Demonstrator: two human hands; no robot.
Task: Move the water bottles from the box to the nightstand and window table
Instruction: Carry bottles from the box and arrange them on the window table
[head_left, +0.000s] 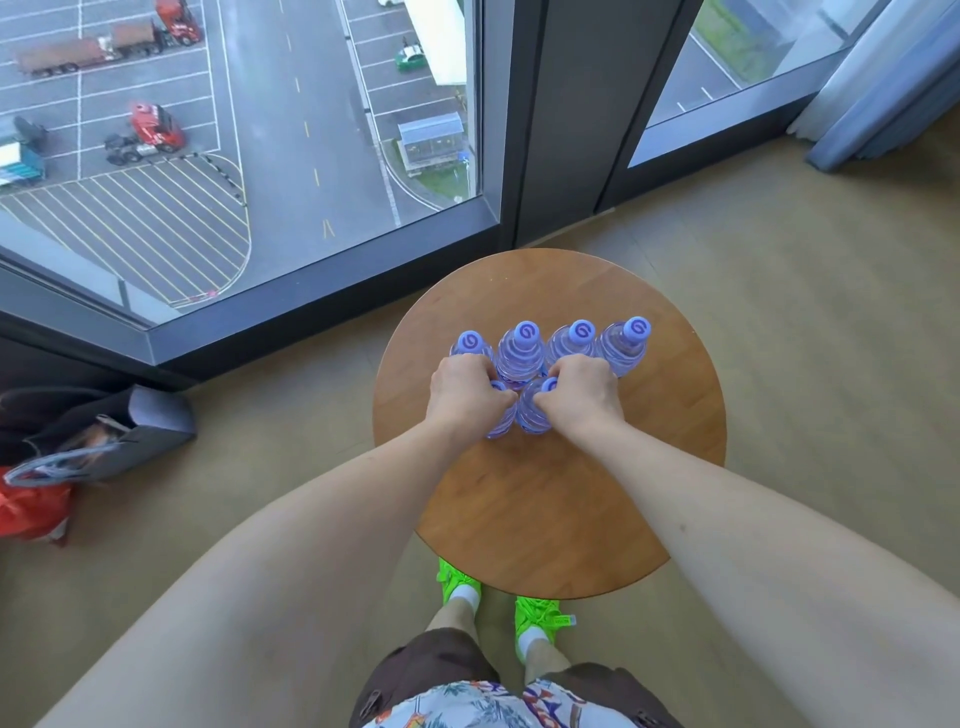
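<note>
Several clear water bottles with purple caps stand on the round wooden window table (545, 499). A back row of them (522, 353) runs left to right near the table's middle. In front of that row, my left hand (465, 392) grips the neck of one bottle (501, 421), and my right hand (584, 397) grips the neck of another bottle (535, 415). Both held bottles stand upright, side by side, their bases at or on the tabletop. The box and the nightstand are out of view.
A floor-to-ceiling window (234, 156) with a dark frame runs behind the table. A grey bag (119, 441) and a red bag (31, 509) lie on the floor at left. A curtain (883, 78) hangs at the right. My feet in green shoes (498, 603) stand by the table's near edge.
</note>
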